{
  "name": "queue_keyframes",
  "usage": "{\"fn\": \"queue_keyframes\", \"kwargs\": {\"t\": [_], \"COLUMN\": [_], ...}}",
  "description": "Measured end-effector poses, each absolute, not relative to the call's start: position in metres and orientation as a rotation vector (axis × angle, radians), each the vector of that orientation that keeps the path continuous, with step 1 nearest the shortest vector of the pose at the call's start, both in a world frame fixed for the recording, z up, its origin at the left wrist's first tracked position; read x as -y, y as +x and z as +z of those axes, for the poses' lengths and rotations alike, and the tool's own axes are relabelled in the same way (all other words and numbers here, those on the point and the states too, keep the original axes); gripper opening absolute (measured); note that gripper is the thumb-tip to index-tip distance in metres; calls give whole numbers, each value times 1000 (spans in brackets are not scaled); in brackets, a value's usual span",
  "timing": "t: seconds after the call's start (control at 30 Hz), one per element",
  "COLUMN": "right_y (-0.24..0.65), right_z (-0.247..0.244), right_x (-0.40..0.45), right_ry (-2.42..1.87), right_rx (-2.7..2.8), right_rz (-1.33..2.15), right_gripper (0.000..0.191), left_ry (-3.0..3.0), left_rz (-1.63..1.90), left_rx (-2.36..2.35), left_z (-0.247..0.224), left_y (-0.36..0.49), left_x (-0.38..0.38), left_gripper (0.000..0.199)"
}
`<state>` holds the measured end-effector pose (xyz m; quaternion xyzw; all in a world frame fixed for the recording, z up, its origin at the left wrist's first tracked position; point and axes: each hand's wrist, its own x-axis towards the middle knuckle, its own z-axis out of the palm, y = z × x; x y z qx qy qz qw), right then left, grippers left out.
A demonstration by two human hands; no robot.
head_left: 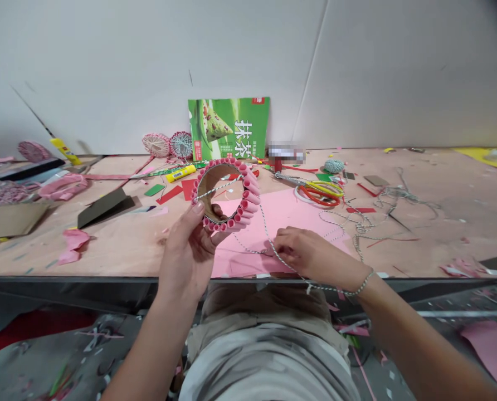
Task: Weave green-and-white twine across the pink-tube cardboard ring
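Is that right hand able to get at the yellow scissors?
Probably yes: the right hand sits near the scissors, with only pink paper and loose twine between them.

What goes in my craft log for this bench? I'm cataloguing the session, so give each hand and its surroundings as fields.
Left hand: holds a round cardboard ring edged with rolled pink paper tubes
Right hand: pinches twisted white-and-dark twine, which runs to the ring
Beneath: pink paper sheet
Nearby: yellow-handled scissors
Behind: green printed packaging card, upright
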<state>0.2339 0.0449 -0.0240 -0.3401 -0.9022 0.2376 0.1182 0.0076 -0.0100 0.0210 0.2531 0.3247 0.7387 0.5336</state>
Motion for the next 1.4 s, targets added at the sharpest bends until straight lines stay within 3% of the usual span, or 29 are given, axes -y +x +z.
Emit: {"fn": "queue_keyframes", "kwargs": {"t": [0.2,0.43,0.63,0.8,0.93,1.07,1.23,1.4], "right_y": [240,231,252,286,307,321,302,284], "right_z": [-24,-28,-23,-22,-23,-21,-15,-48], "right_x": [-43,-34,-47,-61,-58,-41,-2,58], "right_ry": [-1074,-987,-1100,-1066,-1173,-1218,-750,-381], "right_rx": [2495,2651,2216,1878,1719,1904,2339,2377], "right_rz": [843,634,1040,1174,1113,1271,1496,1647], "right_gripper": [15,17,16,48,41,39,33,54], "left_ry": [591,587,547,525,515,506,635,752], "left_rz": [1765,1762,1782,1803,1747,1735,1732,1778], "left_rx": [-767,-769,-779,-758,-684,-588,-527,-588], "left_z": [17,13,17,19,29,54,86,102], "left_y": [5,5,3,1,1,6,19,24], "left_x": [11,8,8,9,10,11,4,-17], "left_gripper": [18,15,17,20,26,31,30,20]}}
